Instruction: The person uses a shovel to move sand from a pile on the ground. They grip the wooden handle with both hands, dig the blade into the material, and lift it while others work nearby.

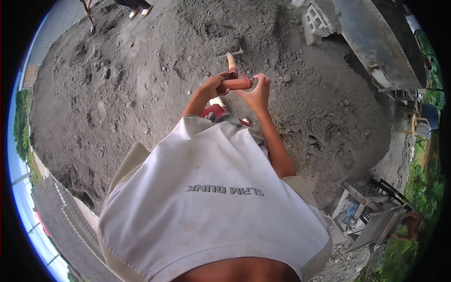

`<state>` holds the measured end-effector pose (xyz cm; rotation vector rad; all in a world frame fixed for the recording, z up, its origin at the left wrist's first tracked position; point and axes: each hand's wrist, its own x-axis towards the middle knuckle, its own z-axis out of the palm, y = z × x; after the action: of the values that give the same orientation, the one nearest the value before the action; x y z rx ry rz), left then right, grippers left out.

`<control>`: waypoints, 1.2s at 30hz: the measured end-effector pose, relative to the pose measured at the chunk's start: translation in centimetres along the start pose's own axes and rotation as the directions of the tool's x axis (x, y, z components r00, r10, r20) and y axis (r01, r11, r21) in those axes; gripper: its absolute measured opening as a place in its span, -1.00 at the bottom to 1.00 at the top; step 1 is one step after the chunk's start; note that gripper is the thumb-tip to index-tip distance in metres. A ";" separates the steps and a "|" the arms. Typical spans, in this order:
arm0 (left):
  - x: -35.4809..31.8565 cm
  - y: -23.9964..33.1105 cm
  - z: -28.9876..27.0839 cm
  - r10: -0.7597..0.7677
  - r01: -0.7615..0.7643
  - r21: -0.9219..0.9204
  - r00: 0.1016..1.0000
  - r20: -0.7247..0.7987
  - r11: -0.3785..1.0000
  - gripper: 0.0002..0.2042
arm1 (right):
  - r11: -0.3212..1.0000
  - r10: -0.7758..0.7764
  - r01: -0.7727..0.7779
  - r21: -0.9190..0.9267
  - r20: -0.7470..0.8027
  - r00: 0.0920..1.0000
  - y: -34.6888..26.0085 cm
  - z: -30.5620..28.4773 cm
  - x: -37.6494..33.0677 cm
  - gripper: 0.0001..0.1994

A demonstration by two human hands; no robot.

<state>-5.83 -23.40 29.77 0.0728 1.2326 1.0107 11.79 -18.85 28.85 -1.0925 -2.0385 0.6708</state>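
Note:
In front of me stands a shovel with a red D-shaped grip and a pale wooden shaft. Its blade is partly sunk in grey sand. My left hand is wrapped around the left side of the red grip. At the grip's right end, the thumb and fingers of my right hand curl loosely about it. Below my hands, my maroon trouser leg and a light shoe show.
At the far left, another person's shoes stand on the sand near a second long-handled tool. Concrete hollow blocks and a large metal trough lie at the far right. A pile of wooden scraps sits at near right.

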 end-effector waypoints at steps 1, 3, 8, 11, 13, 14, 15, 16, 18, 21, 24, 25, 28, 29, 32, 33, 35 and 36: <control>-0.2 1.3 0.2 0.000 0.000 -0.011 1.000 0.003 1.000 -0.72 | 0.814 0.342 -0.402 0.419 0.214 0.915 0.3 0.1 0.3 -0.37; 0.8 1.9 -0.2 -0.011 0.008 0.099 1.000 0.026 0.995 -0.72 | -0.271 0.398 -0.791 0.548 0.812 0.426 0.1 0.9 0.4 -0.43; 4.5 7.0 -0.4 -0.354 0.200 0.685 0.931 0.090 0.700 -0.62 | -0.373 0.387 -0.783 0.498 0.850 0.356 -2.4 0.6 5.5 -0.53; 11.0 9.7 -1.9 -0.307 0.141 0.689 0.944 0.124 0.711 -0.46 | -0.292 0.622 -0.720 0.630 0.697 0.357 -2.4 1.5 8.5 -0.65; 20.0 8.0 -6.6 -0.138 0.042 0.522 0.980 0.145 0.852 -0.42 | -0.280 0.700 -0.606 0.744 0.590 0.401 -1.8 2.9 10.7 -0.71; 20.7 10.3 -4.6 -0.291 0.264 0.477 0.957 -0.018 0.838 -0.43 | -0.265 0.759 -0.586 0.766 0.541 0.363 -1.7 3.0 12.4 -0.74; 24.6 9.5 -6.0 -0.398 0.377 0.192 0.914 0.084 0.906 -0.36 | -0.248 0.799 -0.587 0.771 0.505 0.326 -2.4 2.4 14.7 -0.77; 29.1 7.9 -7.4 -0.439 0.470 -0.147 0.876 0.199 0.871 -0.38 | -0.217 0.827 -0.593 0.776 0.469 0.310 -2.9 2.0 17.1 -0.80; 35.3 7.9 -6.7 -0.363 0.385 -0.303 0.923 0.129 0.871 -0.53 | -0.194 0.874 -0.563 0.804 0.402 0.274 -2.5 2.0 19.6 -0.84; 44.0 7.7 -7.4 -0.318 0.238 -0.773 0.947 0.050 0.589 -0.79 | -0.142 0.904 -0.590 0.795 0.347 0.249 -0.7 1.3 22.0 -0.90; 50.3 3.3 -9.6 -0.464 0.301 -0.744 0.886 -0.013 0.596 -0.84 | -0.138 0.986 -0.630 0.764 0.165 -0.016 1.6 0.4 21.4 -0.93; 50.9 3.1 -9.4 -0.529 0.352 -0.699 0.848 -0.043 0.622 -0.84 | -0.127 0.991 -0.680 0.722 0.072 -0.109 2.5 0.8 20.5 -0.93; 51.0 -0.1 -9.1 -0.576 0.426 -0.560 0.809 -0.115 0.711 -0.85 | -0.149 0.920 -0.758 0.636 -0.193 -0.342 6.8 1.6 11.7 -0.91; 51.1 -0.6 -9.3 -0.561 0.432 -0.494 0.815 -0.143 0.754 -0.85 | -0.157 0.925 -0.719 0.677 -0.155 -0.347 7.1 1.7 11.9 -0.90; 51.1 -0.3 -8.1 -0.568 0.419 -0.557 0.814 -0.118 0.717 -0.88 | -0.096 0.912 -0.742 0.664 -0.241 -0.333 8.8 1.2 11.2 -0.91; 51.8 -0.4 -7.0 -0.564 0.396 -0.564 0.811 -0.156 0.725 -0.88 | -0.047 0.915 -0.783 0.620 -0.287 -0.282 10.7 0.1 12.1 -0.92; 51.2 -0.6 -4.9 -0.516 0.359 -0.601 0.850 -0.105 0.714 -0.89 | -0.022 0.949 -0.838 0.545 -0.252 -0.190 14.9 -4.2 11.5 -0.93; 50.2 -0.4 -2.9 -0.525 0.343 -0.628 0.842 -0.124 0.698 -0.88 | -0.018 0.960 -0.861 0.508 -0.232 -0.157 16.3 -6.5 10.8 -0.93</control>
<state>-8.99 8.61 -8.83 -0.8638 1.0711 0.9463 20.59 -0.68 24.91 -2.3108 -0.2265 0.9893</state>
